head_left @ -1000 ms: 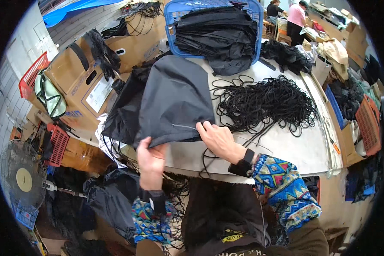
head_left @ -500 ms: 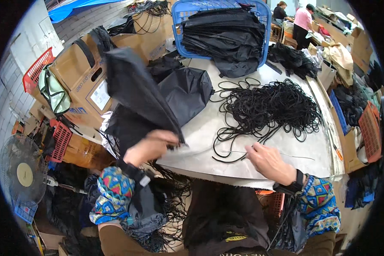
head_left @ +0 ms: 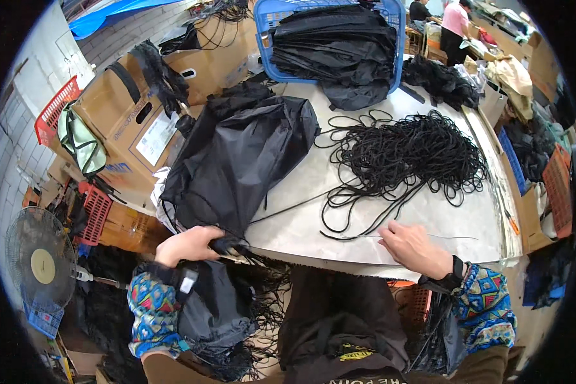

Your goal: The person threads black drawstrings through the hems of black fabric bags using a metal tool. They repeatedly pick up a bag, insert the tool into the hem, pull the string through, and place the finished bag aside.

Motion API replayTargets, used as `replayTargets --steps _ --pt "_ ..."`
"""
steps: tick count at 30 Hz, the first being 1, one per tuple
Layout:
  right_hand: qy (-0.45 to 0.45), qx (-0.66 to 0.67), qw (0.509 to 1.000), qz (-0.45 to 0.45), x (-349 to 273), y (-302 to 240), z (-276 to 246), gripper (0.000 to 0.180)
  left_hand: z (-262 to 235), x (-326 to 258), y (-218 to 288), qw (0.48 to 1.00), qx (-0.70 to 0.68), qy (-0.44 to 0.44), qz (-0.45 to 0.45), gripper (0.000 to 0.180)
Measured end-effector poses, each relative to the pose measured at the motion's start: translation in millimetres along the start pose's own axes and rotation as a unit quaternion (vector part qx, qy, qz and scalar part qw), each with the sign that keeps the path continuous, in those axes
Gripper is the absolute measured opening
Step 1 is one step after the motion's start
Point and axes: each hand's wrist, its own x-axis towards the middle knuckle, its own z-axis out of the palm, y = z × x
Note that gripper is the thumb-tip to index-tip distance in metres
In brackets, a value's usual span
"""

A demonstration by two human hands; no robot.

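My left hand (head_left: 195, 246) is closed on the gathered edge of a black fabric bag (head_left: 230, 163), at the front edge of the white tabletop (head_left: 288, 238). The bag lies spread out beyond that hand. To the right, my right hand (head_left: 416, 248) is closed in a pinch on a thin wire (head_left: 451, 237), which shows on both sides of the fingers. Just past this hand lies a big tangled heap of black cord (head_left: 409, 153), with loose ends trailing toward me. A single cord runs from the heap toward the bag.
A blue basket (head_left: 400, 45) of stacked black fabric stands at the back. Cardboard boxes (head_left: 125, 137) and a red crate (head_left: 57, 110) are at the left, above a fan (head_left: 41, 264). More black fabric (head_left: 217, 301) hangs below the table edge. Two people work far right.
My left hand has come down and slightly left, and the lifted black bag now lies on the table. My right hand has shifted slightly right, still pinching the wire.
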Motion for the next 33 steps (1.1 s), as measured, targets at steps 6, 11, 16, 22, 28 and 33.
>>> replayTargets --steps 6,11,16,22,28,33 --pt "-0.009 0.014 1.000 0.017 3 7 -5 0.014 8 72 36 0.912 -0.198 0.348 -0.086 0.043" --pt "-0.002 0.008 1.000 0.014 21 -3 -8 0.012 31 193 -8 0.920 -0.157 0.294 -0.205 0.087" --pt "0.024 0.028 0.997 0.068 1 19 -23 0.014 -7 244 -68 0.983 0.133 0.118 0.038 0.080" --pt "-0.018 0.018 0.988 0.150 -1 41 -12 0.018 -52 298 -96 0.952 0.156 0.158 -0.209 0.049" --pt "-0.014 0.042 0.990 0.132 79 50 3 0.028 1 321 -96 0.939 0.011 0.287 -0.192 0.065" --pt "0.005 -0.011 0.992 0.123 110 95 27 0.033 -18 310 -116 0.942 0.006 0.297 -0.155 0.058"
